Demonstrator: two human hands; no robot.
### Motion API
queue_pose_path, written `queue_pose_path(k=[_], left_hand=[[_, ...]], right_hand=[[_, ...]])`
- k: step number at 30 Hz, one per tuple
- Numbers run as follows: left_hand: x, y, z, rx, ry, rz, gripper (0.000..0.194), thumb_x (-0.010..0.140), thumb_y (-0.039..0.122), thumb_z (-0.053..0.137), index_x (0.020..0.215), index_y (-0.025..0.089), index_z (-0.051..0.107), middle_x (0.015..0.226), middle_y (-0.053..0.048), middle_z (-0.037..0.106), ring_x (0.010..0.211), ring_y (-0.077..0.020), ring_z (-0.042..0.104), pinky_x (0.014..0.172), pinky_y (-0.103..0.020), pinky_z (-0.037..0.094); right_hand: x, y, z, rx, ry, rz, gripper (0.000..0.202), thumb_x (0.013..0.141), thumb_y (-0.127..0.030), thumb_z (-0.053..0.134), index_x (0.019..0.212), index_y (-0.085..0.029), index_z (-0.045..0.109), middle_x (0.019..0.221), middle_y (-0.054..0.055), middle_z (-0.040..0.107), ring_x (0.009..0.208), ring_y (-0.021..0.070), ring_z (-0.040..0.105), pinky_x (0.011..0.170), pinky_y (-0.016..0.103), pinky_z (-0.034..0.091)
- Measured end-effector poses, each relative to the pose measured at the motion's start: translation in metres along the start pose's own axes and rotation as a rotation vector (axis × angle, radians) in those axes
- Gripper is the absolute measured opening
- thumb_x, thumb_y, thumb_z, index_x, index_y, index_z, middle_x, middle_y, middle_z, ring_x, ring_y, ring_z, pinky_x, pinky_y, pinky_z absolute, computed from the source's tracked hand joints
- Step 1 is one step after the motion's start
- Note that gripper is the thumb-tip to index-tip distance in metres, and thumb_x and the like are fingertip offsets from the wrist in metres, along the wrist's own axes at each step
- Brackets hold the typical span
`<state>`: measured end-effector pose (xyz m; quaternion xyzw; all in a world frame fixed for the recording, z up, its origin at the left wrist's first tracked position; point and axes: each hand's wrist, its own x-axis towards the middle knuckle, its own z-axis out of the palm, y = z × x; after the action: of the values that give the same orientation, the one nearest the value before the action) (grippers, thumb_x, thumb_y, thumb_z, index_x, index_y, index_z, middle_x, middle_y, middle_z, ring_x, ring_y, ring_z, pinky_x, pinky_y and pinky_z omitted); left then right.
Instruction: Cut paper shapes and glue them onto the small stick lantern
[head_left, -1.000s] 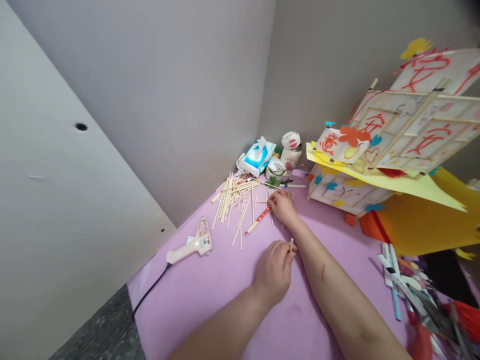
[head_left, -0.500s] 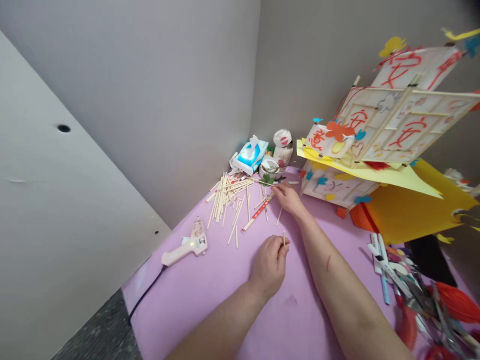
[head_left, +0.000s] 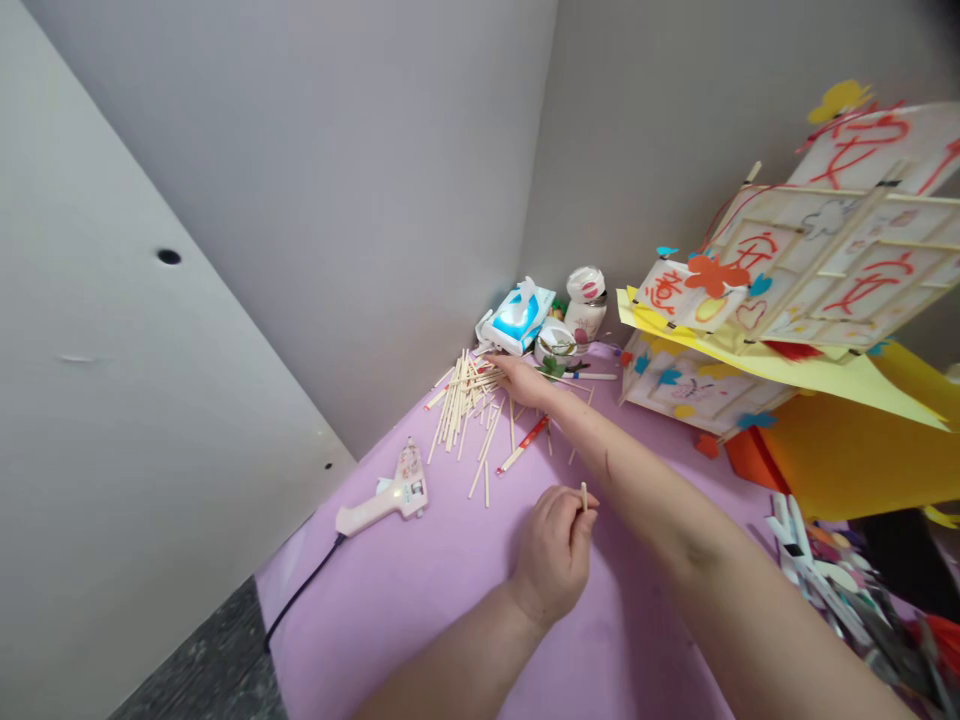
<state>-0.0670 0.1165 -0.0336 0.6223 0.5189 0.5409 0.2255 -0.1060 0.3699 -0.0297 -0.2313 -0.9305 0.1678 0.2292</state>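
Note:
My left hand (head_left: pixel 555 550) is closed just above the table, pinching a short wooden stick (head_left: pixel 584 494) that points upward between thumb and fingers. My right hand (head_left: pixel 521 382) reaches across to the far end of a loose pile of thin wooden sticks (head_left: pixel 455 405). Its fingers stretch out over the sticks, and the fingertips are partly lost among them. Beside the pile, a red-and-white paper sleeve with chopsticks (head_left: pixel 523 446) lies below my right wrist. A pale pink hot glue gun (head_left: pixel 397 490) rests on its side, left of my left hand.
Behind the pile stand a wipes pack (head_left: pixel 519 316), a round white container (head_left: pixel 555 343) and a lidded jar (head_left: pixel 586 308). At right rises a decorated stick-and-paper lantern model (head_left: pixel 750 290). Scissors and craft pieces (head_left: pixel 840 590) crowd the right edge. The glue gun's black cord (head_left: pixel 300 595) runs off the purple tabletop (head_left: pixel 450 620).
My right hand has moved left and farther away, from beside the paper sleeve to the stick pile. My left hand still holds its short stick. The view has turned slightly left.

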Motion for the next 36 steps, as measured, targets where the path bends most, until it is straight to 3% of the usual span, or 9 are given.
queue_pose_path(k=[5, 10, 18, 25, 30, 33, 36], left_hand=[[0.000, 0.002, -0.001, 0.011, -0.011, -0.002, 0.014, 0.091, 0.017, 0.039, 0.091, 0.017, 0.053, 0.088, -0.005, 0.060, 0.086, -0.0165, 0.055, 0.077, -0.030, 0.043], [0.002, 0.001, -0.001, 0.012, -0.031, -0.020, 0.014, 0.092, 0.018, 0.039, 0.091, 0.017, 0.053, 0.088, -0.006, 0.060, 0.087, -0.0171, 0.055, 0.077, -0.030, 0.043], [0.001, 0.000, 0.000, 0.008, -0.046, -0.009, 0.014, 0.092, 0.018, 0.039, 0.092, 0.017, 0.053, 0.090, -0.006, 0.060, 0.089, -0.0175, 0.055, 0.080, -0.031, 0.043], [0.001, -0.001, 0.000, 0.017, -0.085, -0.014, 0.014, 0.092, 0.019, 0.039, 0.092, 0.018, 0.053, 0.088, -0.005, 0.060, 0.088, -0.0177, 0.054, 0.079, -0.031, 0.043], [0.002, -0.001, 0.000, 0.029, -0.111, -0.015, 0.016, 0.093, 0.021, 0.037, 0.092, 0.018, 0.053, 0.087, -0.005, 0.060, 0.087, -0.0181, 0.054, 0.078, -0.032, 0.043], [0.002, -0.001, 0.000, 0.036, -0.124, -0.013, 0.017, 0.093, 0.021, 0.036, 0.093, 0.018, 0.053, 0.088, -0.006, 0.060, 0.087, -0.0183, 0.054, 0.079, -0.033, 0.043], [0.002, -0.001, 0.000, 0.039, -0.131, -0.013, 0.018, 0.093, 0.021, 0.036, 0.093, 0.018, 0.053, 0.088, -0.006, 0.060, 0.087, -0.0185, 0.054, 0.079, -0.033, 0.043]], right_hand=[[0.001, -0.004, 0.008, -0.185, -0.081, 0.008, 0.033, 0.082, -0.015, 0.053, 0.114, -0.017, 0.060, 0.108, 0.010, 0.063, 0.103, 0.0236, 0.052, 0.091, 0.035, 0.038], [-0.023, -0.010, -0.004, -0.222, -0.085, -0.001, 0.010, 0.083, -0.020, 0.055, 0.087, -0.019, 0.065, 0.100, 0.008, 0.062, 0.098, 0.0229, 0.049, 0.082, 0.033, 0.037], [-0.065, -0.013, -0.035, -0.079, 0.018, -0.175, 0.017, 0.081, -0.007, 0.050, 0.086, -0.017, 0.063, 0.086, 0.006, 0.063, 0.088, 0.0190, 0.052, 0.080, 0.030, 0.041], [-0.104, -0.011, -0.044, -0.095, 0.139, -0.180, 0.027, 0.085, -0.009, 0.044, 0.097, -0.020, 0.066, 0.105, 0.010, 0.062, 0.100, 0.0203, 0.056, 0.086, 0.034, 0.045], [-0.125, -0.010, -0.044, -0.056, 0.252, -0.066, 0.026, 0.089, -0.016, 0.043, 0.097, -0.021, 0.066, 0.101, 0.008, 0.065, 0.100, 0.0202, 0.058, 0.090, 0.036, 0.044], [-0.130, -0.012, -0.045, 0.037, 0.303, 0.128, 0.021, 0.087, -0.021, 0.046, 0.096, -0.019, 0.065, 0.098, 0.007, 0.066, 0.091, 0.0189, 0.060, 0.082, 0.033, 0.047], [-0.128, -0.017, -0.045, 0.064, 0.212, 0.363, 0.016, 0.083, -0.027, 0.052, 0.085, -0.017, 0.065, 0.082, 0.005, 0.067, 0.072, 0.0167, 0.060, 0.067, 0.028, 0.045]])
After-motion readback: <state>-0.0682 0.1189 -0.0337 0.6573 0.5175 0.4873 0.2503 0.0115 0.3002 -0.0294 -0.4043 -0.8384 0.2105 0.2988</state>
